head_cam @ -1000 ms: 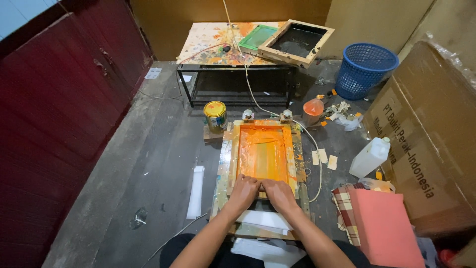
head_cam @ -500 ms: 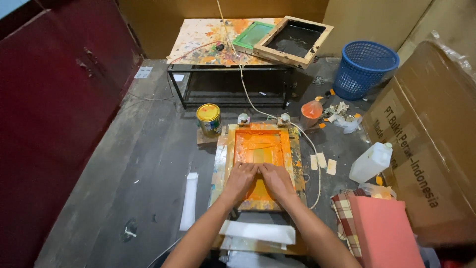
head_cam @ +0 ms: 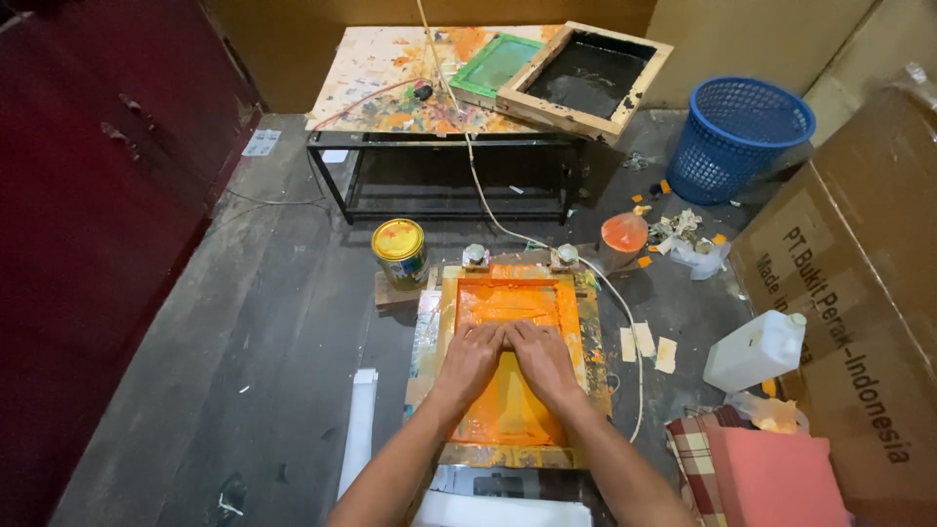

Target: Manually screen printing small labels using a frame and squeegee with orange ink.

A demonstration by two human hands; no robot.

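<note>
A wooden printing screen frame (head_cam: 444, 327) lies flat on the floor, its mesh covered in orange ink (head_cam: 508, 415). My left hand (head_cam: 471, 356) and my right hand (head_cam: 543, 359) sit side by side on the mesh near its middle. The fingers of both curl down over a squeegee that is mostly hidden under them. Two round clamps (head_cam: 475, 256) hold the frame's far edge. A yellow-topped paint can (head_cam: 400, 251) stands at the far left corner of the frame.
A paint-stained low table (head_cam: 390, 78) at the back carries a green screen (head_cam: 493, 63) and a black-meshed wooden frame (head_cam: 590, 73). Right: blue basket (head_cam: 747, 137), orange lid (head_cam: 624, 232), white jug (head_cam: 756, 349), cardboard box (head_cam: 849, 283), pink cloth stack (head_cam: 776, 478). A dark red cabinet (head_cam: 88, 195) stands on the left.
Both hands have slid away from me along the orange mesh, from its near end to about its middle. The camera has moved closer.
</note>
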